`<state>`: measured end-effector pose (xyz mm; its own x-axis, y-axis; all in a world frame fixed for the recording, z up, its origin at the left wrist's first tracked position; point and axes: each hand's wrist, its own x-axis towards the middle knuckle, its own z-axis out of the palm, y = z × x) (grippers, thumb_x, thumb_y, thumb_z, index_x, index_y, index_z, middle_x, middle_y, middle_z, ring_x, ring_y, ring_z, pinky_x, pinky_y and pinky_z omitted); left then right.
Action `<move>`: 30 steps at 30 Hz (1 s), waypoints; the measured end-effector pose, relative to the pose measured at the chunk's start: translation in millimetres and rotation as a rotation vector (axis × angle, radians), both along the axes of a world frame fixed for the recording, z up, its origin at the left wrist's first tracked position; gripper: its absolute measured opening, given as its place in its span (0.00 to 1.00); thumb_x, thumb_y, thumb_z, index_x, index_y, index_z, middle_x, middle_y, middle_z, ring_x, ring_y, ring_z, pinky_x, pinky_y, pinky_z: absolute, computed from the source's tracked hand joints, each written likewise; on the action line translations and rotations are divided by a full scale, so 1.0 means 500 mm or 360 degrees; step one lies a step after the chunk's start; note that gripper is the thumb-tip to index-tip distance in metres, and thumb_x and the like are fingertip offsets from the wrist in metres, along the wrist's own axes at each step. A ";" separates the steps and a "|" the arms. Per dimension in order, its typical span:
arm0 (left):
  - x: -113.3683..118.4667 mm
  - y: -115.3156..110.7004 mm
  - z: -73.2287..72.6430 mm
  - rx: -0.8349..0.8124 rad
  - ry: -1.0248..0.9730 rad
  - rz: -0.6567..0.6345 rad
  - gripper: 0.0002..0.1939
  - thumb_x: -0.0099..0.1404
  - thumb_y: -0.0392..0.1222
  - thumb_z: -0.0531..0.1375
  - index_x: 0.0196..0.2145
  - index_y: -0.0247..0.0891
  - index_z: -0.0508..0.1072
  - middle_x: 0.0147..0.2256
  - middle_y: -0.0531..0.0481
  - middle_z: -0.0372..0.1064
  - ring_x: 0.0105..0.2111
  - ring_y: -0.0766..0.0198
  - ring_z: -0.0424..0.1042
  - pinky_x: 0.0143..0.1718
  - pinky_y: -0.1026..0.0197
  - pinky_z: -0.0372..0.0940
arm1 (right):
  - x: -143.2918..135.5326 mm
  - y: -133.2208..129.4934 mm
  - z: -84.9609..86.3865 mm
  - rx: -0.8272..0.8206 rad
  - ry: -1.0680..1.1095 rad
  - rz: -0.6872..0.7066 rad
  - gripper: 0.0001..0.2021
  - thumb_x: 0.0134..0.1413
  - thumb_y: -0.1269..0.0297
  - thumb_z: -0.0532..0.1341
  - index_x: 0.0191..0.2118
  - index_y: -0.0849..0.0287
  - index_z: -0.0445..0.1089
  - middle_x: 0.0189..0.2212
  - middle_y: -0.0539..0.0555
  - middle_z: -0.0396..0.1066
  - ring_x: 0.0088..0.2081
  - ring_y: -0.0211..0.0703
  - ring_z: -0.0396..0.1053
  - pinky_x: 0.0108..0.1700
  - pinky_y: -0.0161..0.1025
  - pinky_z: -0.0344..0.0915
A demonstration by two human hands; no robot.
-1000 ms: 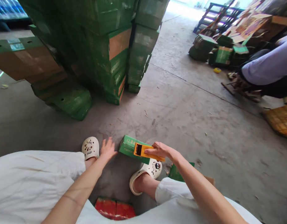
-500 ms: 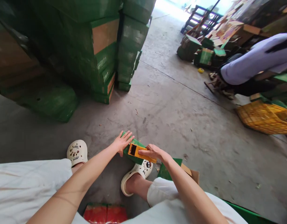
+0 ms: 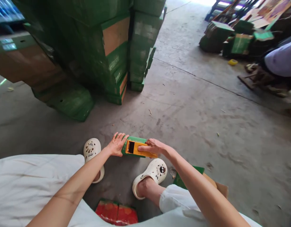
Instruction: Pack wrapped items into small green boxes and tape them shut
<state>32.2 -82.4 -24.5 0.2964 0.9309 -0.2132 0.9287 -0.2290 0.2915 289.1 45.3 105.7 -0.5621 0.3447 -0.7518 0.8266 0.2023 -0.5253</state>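
Observation:
A small green box lies across the space in front of my feet, between my two hands. My left hand rests on its left end with the fingers spread. My right hand is closed around a flat yellow-orange tool with a dark window near its left end. The tool lies over the top of the green box and hides part of it.
Tall stacks of green boxes stand ahead on the left. A red box sits between my legs, and an opened green carton is beside my right leg. A person is at the right edge, near more green cartons.
The view has swung, shifting the surroundings rightward. The green box and yellow tool now lie more level, and both hands have moved with them.

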 end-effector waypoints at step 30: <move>0.010 -0.027 -0.005 0.0074 -0.0062 0.0027 0.63 0.47 0.45 0.70 0.76 0.47 0.46 0.68 0.37 0.54 0.69 0.41 0.51 0.73 0.40 0.33 | 0.133 0.058 0.015 0.0424 -0.0808 0.0227 0.31 0.60 0.36 0.61 0.39 0.64 0.82 0.34 0.65 0.82 0.37 0.52 0.80 0.32 0.35 0.65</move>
<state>36.9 -96.0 -27.0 0.2879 0.9445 -0.1582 0.9208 -0.2277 0.3167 355.4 74.4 113.4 -0.2094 0.5061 -0.8367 0.9163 0.4004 0.0129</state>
